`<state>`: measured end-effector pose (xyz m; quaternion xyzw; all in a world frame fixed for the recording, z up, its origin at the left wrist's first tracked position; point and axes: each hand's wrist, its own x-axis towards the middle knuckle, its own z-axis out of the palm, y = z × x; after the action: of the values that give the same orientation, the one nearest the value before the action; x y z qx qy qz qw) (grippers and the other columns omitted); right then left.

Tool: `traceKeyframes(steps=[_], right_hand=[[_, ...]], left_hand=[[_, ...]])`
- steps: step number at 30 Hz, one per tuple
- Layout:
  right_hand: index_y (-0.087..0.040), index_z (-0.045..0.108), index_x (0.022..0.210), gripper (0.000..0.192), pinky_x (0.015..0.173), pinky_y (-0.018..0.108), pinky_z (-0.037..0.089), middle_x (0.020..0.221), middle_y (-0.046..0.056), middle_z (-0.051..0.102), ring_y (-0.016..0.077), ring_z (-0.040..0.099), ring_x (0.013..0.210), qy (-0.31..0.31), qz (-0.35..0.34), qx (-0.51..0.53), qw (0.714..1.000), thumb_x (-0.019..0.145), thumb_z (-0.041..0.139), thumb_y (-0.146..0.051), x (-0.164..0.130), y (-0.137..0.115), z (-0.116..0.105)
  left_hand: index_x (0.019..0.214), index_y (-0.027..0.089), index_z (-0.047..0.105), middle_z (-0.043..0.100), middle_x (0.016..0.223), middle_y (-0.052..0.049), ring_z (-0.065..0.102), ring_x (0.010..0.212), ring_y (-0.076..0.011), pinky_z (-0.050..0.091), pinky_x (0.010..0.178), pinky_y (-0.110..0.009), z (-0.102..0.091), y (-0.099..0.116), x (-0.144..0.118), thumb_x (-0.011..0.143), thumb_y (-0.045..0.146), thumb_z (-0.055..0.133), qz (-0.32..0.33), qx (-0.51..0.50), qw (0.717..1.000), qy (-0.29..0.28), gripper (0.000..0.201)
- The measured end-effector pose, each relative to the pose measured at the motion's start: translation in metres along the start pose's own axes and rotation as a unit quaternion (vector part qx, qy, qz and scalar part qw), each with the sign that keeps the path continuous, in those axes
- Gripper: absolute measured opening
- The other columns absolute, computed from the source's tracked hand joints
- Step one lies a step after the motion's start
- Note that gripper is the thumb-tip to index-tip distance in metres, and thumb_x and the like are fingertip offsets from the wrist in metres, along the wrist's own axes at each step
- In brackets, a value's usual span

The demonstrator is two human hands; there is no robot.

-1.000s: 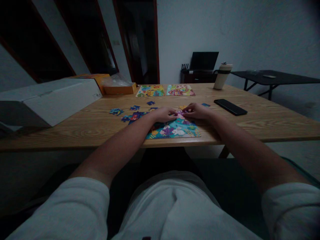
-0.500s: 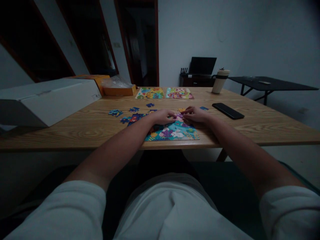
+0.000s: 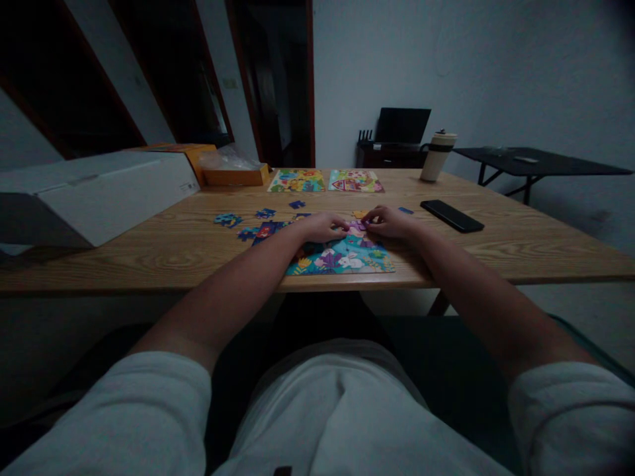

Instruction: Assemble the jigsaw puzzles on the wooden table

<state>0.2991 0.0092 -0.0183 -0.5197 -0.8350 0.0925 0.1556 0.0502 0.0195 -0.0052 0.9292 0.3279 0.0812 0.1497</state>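
A partly joined jigsaw puzzle point(image 3: 353, 262) with a white rabbit on teal lies at the table's near edge. Across its upper left part rests my left hand point(image 3: 325, 228), its curled fingers closed against the pieces there. My right hand point(image 3: 389, 222) is at the upper right of the puzzle, thumb and fingers pinched on a pink-purple puzzle piece point(image 3: 360, 225). Just beyond the fingers is a yellow-orange piece point(image 3: 359, 215). Loose blue pieces point(image 3: 228, 220) are scattered left of the puzzle, and one more blue piece point(image 3: 405, 210) lies beyond my right hand.
Two picture puzzles point(image 3: 296, 181) lie at the table's far side. A white box point(image 3: 119, 195) and an orange tray point(image 3: 235, 176) with clear plastic stand left. To the right are a black phone point(image 3: 451, 216) and a lidded cup point(image 3: 437, 157).
My right hand's fingers have shifted slightly right and are more bunched, showing more of the pink-purple area. My left hand stays in place. The whole view has tilted a little.
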Motion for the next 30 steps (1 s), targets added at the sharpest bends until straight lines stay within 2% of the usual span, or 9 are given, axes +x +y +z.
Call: traceKeyframes(steps=[4, 9, 13, 17, 23, 27, 30], right_hand=[[-0.017, 0.073, 0.112, 0.033, 0.086, 0.031, 0.048, 0.113, 0.012, 0.071, 0.0229, 0.065, 0.096, 0.003, -0.016, -0.007, 1.000, 0.091, 0.055, -0.035, 0.000, 0.002, 0.001], [-0.021, 0.073, 0.111, 0.038, 0.078, 0.030, 0.048, 0.108, 0.010, 0.072, 0.0220, 0.065, 0.089, 0.001, -0.017, -0.009, 1.000, 0.089, 0.057, -0.047, -0.003, 0.000, 0.000], [-0.020, 0.073, 0.109, 0.036, 0.074, 0.029, 0.048, 0.105, 0.011, 0.072, 0.0214, 0.065, 0.086, -0.003, -0.025, -0.011, 1.000, 0.089, 0.059, -0.046, -0.003, -0.002, -0.001], [-0.021, 0.073, 0.108, 0.035, 0.071, 0.028, 0.047, 0.101, 0.009, 0.073, 0.0199, 0.065, 0.080, -0.009, 0.000, -0.027, 1.000, 0.090, 0.057, -0.047, -0.001, -0.004, 0.000], [-0.020, 0.074, 0.108, 0.035, 0.070, 0.027, 0.047, 0.106, 0.011, 0.071, 0.0199, 0.065, 0.080, -0.007, -0.001, -0.058, 0.998, 0.090, 0.056, -0.045, 0.000, -0.006, 0.001], [-0.021, 0.073, 0.108, 0.035, 0.070, 0.027, 0.048, 0.107, 0.010, 0.070, 0.0199, 0.065, 0.082, -0.005, 0.001, -0.035, 0.999, 0.089, 0.057, -0.046, 0.001, -0.001, 0.003], [-0.023, 0.073, 0.110, 0.038, 0.072, 0.027, 0.048, 0.108, 0.009, 0.070, 0.0196, 0.065, 0.083, -0.005, 0.003, -0.013, 1.000, 0.087, 0.058, -0.050, 0.002, 0.004, 0.005]], left_hand=[[0.124, 0.018, 0.067, 0.065, 0.128, -0.009, 0.061, 0.110, -0.0203, 0.042, 0.095, -0.026, 0.000, 0.001, -0.001, 0.091, 0.039, 0.052, 0.009, 0.009, 1.000, 0.003, 0.042], [0.125, 0.018, 0.067, 0.067, 0.126, -0.008, 0.062, 0.108, -0.0204, 0.043, 0.093, -0.026, -0.002, 0.002, -0.002, 0.091, 0.040, 0.052, 0.008, 0.009, 1.000, -0.003, 0.042], [0.125, 0.021, 0.066, 0.066, 0.127, -0.006, 0.061, 0.108, -0.0186, 0.042, 0.094, -0.025, -0.002, 0.002, -0.001, 0.092, 0.041, 0.051, 0.005, 0.012, 1.000, -0.011, 0.042], [0.124, 0.022, 0.067, 0.067, 0.126, -0.007, 0.061, 0.109, -0.0201, 0.042, 0.094, -0.026, -0.001, 0.002, -0.001, 0.090, 0.040, 0.054, -0.003, 0.004, 1.000, -0.003, 0.041], [0.121, 0.026, 0.069, 0.067, 0.126, -0.005, 0.061, 0.111, -0.0200, 0.040, 0.096, -0.025, 0.001, -0.003, 0.001, 0.088, 0.038, 0.057, -0.007, -0.023, 1.000, 0.005, 0.037], [0.120, 0.026, 0.070, 0.068, 0.124, -0.006, 0.061, 0.110, -0.0204, 0.041, 0.095, -0.026, 0.005, -0.002, 0.001, 0.088, 0.038, 0.058, -0.001, -0.019, 1.000, 0.012, 0.036], [0.120, 0.025, 0.070, 0.067, 0.126, -0.006, 0.060, 0.112, -0.0214, 0.041, 0.096, -0.027, -0.003, 0.001, -0.001, 0.088, 0.039, 0.059, -0.010, 0.008, 1.000, 0.019, 0.037]])
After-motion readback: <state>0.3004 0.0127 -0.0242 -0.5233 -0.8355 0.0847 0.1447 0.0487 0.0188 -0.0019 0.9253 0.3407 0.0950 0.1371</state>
